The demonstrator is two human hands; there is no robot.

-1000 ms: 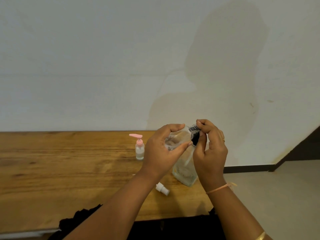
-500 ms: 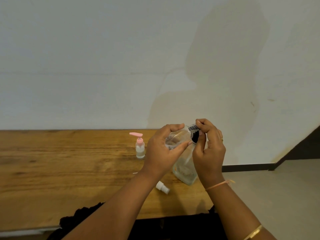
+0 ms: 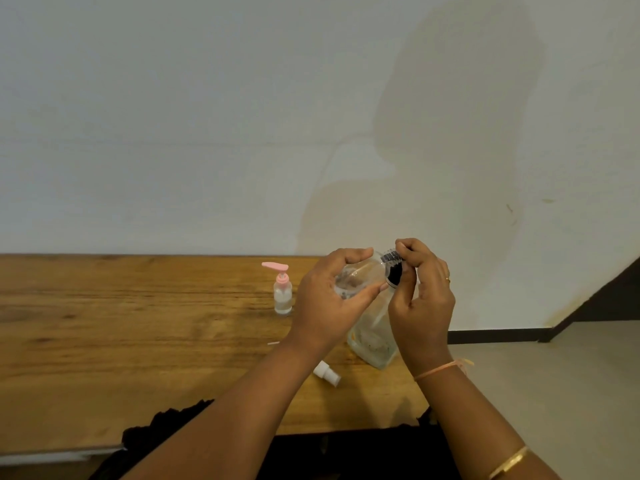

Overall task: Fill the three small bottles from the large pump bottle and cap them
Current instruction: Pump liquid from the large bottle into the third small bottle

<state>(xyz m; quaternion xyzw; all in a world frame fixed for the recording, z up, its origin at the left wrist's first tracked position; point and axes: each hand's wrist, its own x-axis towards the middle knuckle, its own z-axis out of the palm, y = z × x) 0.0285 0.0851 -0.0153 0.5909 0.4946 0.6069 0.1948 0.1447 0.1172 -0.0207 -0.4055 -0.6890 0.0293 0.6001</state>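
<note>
Your left hand wraps the small clear bottle, held on its side above the wooden table. Your right hand pinches its black ribbed cap. The bottle's long axis runs 8 to 2 o'clock, cap at 2, nearest your right fingers; any twist turns about that line.

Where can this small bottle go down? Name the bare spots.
Bare: the table left of the pink pump bottle. Crowded: the right end, with the big bottle and white cap below the left hand and right hand.
</note>
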